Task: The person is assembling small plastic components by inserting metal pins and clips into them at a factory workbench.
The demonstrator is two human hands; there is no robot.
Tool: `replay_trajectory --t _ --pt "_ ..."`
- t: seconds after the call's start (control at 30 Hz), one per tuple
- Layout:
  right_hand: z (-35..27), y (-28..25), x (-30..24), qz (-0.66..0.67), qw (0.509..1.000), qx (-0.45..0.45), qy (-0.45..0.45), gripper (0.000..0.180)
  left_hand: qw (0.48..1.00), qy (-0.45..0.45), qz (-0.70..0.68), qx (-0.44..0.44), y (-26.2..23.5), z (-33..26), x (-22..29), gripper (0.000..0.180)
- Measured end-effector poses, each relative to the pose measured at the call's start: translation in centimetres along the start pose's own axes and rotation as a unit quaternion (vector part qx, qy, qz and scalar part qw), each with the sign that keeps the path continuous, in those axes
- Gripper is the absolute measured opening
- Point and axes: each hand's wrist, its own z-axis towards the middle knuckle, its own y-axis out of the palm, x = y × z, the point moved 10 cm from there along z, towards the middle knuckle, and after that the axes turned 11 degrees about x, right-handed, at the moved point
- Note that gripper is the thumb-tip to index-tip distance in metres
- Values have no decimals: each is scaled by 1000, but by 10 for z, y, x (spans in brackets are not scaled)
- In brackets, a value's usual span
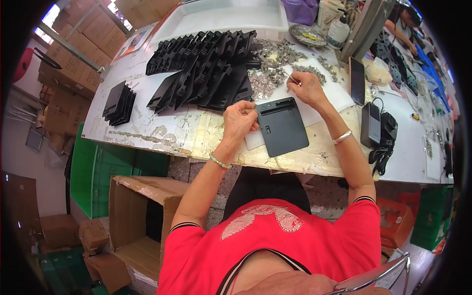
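Over scuffed tabletop: left fingers gripping matte rectangular panel; right fingers, slim rod.

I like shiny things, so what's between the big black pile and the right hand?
In the head view, small silvery bits lie between the black pile and the right hand.

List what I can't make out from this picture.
All in the head view:
Black panel: its underside, hidden by its own upper face.
Thin metallic tool: the part inside the right hand, covered by that hand's grip.
Small metal pieces: single shapes too small to tell.
Co-worker: partly cut off by the fisheye edge.
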Motion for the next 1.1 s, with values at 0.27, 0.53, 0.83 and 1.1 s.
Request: replay_trajectory --t 0.27,0.53,0.83,1.1 --pt "10 43 -51 -59 997 -39 -42 23 1000 -12 -13 5 0 1 -4 17" --pt "14 53 -33 41 993 -103 37 24 1000 -13 -20 8 -3 0 -4 17" --pt "-19 46 -35 368 867 -209 261 20 1000 -10 -24 8 -3 0 -3 18" --pt "-50 40 -20 393 840 -200 316 20 980 169 37 98 -13 -5 21 11"
